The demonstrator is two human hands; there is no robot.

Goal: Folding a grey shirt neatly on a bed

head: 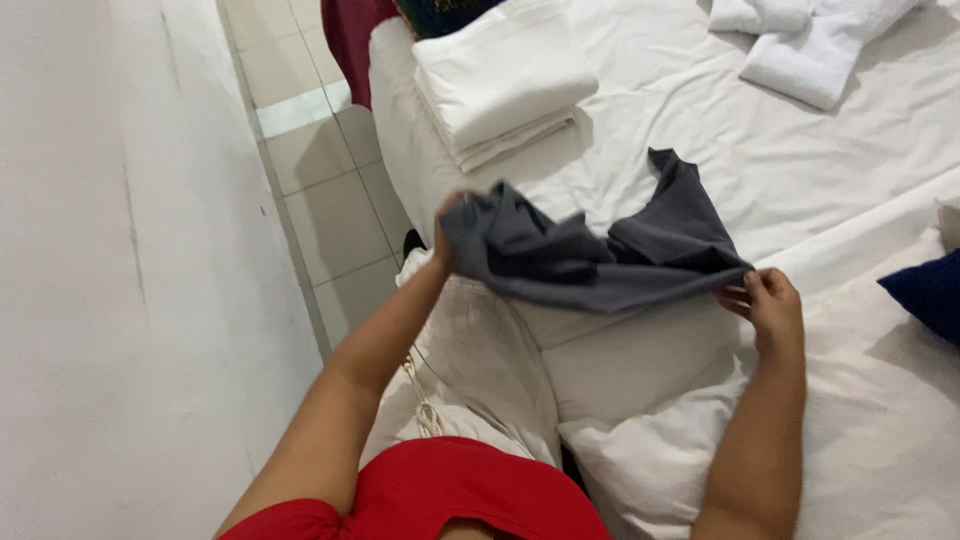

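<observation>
A dark grey garment point(600, 255) hangs stretched between my two hands above the white bed point(760, 150). My left hand point(443, 232) grips its left end, mostly hidden under bunched cloth. My right hand point(768, 298) pinches its right edge with the fingers closed on the fabric. The garment's far part lies draped on the sheet.
A stack of folded white sheets point(503, 78) sits at the bed's near corner. White towels point(810, 40) lie at the far right. A dark blue item point(930, 292) is at the right edge. A white wall point(120, 270) and tiled floor point(330, 200) are to the left.
</observation>
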